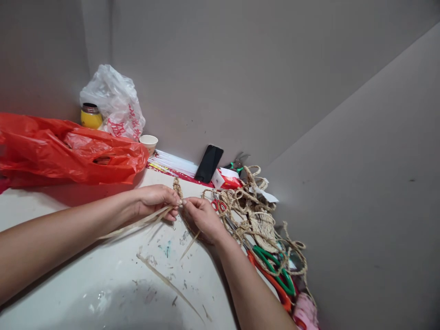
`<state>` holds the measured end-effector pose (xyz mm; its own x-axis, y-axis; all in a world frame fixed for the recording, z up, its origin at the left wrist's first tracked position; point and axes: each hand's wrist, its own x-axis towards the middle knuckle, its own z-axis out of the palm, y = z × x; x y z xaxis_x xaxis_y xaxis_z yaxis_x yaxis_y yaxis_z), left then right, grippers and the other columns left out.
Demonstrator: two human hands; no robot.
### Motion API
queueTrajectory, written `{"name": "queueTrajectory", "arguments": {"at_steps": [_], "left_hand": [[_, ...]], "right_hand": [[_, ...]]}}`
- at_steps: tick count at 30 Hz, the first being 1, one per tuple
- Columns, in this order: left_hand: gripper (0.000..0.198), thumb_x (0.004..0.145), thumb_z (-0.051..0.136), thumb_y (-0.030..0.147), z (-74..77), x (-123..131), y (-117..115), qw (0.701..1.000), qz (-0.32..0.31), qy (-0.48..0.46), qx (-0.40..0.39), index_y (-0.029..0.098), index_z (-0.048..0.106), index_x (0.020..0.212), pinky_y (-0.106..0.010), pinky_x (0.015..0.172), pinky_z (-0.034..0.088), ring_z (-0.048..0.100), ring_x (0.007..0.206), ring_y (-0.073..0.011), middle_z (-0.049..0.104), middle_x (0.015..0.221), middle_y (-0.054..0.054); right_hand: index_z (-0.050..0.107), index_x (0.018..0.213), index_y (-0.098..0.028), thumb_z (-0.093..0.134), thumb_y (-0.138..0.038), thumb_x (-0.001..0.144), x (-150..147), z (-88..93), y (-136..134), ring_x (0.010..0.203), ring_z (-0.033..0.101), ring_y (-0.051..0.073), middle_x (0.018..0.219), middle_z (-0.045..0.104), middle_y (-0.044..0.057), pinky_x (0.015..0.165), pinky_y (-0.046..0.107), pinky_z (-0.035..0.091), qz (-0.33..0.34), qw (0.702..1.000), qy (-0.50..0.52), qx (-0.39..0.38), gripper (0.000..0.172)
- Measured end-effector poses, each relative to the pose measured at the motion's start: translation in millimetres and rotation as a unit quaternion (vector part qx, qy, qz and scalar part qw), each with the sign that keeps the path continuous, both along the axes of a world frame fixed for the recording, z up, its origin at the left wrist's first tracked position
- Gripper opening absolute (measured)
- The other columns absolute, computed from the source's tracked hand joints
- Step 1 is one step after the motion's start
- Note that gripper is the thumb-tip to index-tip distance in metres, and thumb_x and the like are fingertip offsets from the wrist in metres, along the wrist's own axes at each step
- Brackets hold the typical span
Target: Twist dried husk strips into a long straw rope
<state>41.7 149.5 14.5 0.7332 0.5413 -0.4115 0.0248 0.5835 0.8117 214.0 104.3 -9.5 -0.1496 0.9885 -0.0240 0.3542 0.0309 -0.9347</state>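
My left hand (160, 201) and my right hand (202, 216) meet over the white table, fingertips pinched together. Between them runs a braided straw cord (177, 187), its finished part rising just behind the fingers. Long pale loose strands (137, 224) trail from under my left hand toward the forearm. Another loose end (190, 245) pokes out below my right hand. A single straw strip (168, 282) lies on the table in front. Both hands are closed on the cord where the strands join; the exact crossing is hidden by the fingertips.
On the right lie a heap of braided cord (264, 224), red-handled scissors (219, 205) and green-handled scissors (275, 270). A phone (209, 163) leans at the back, near a paper cup (149, 143). A red plastic bag (68, 153) and a yellow jar (91, 118) stand left.
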Motion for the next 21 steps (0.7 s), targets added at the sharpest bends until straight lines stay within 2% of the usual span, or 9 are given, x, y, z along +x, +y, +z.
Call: {"name": "queueTrajectory", "arguments": {"at_steps": [4,10,21], "left_hand": [[0.018,0.059,0.067,0.014,0.6,-3.9,5.3,1.000,-0.019,0.012,0.014,0.013,0.055,0.071,-0.027,0.059,0.048,0.054,0.057,-0.0108,0.056,0.058,0.000],[0.015,0.056,0.067,0.014,-2.1,-4.7,7.0,0.995,0.023,0.031,0.087,0.012,0.057,0.067,-0.024,0.055,0.042,0.053,0.054,-0.0101,0.059,0.059,-0.001],[0.023,0.055,0.070,0.023,-4.3,1.7,-1.3,0.979,0.047,0.081,0.181,0.014,0.055,0.070,-0.021,0.053,0.036,0.044,0.052,-0.0068,0.052,0.057,0.004]], "right_hand": [[0.050,0.059,-0.016,0.058,-0.046,0.076,1.7,2.7,-1.9,0.042,0.021,0.006,0.048,0.031,-0.007,0.040,0.022,0.013,0.000,0.997,0.055,-0.059,0.036],[0.051,0.061,-0.017,0.064,-0.047,0.071,5.1,4.2,-0.3,0.038,0.015,0.005,0.043,0.026,-0.010,0.038,0.023,0.007,0.013,0.985,0.112,-0.132,0.035],[0.045,0.056,-0.018,0.061,-0.047,0.073,0.9,5.0,-2.8,0.038,0.017,0.004,0.045,0.029,-0.009,0.038,0.023,0.009,0.013,0.986,0.103,-0.132,0.037]]}}
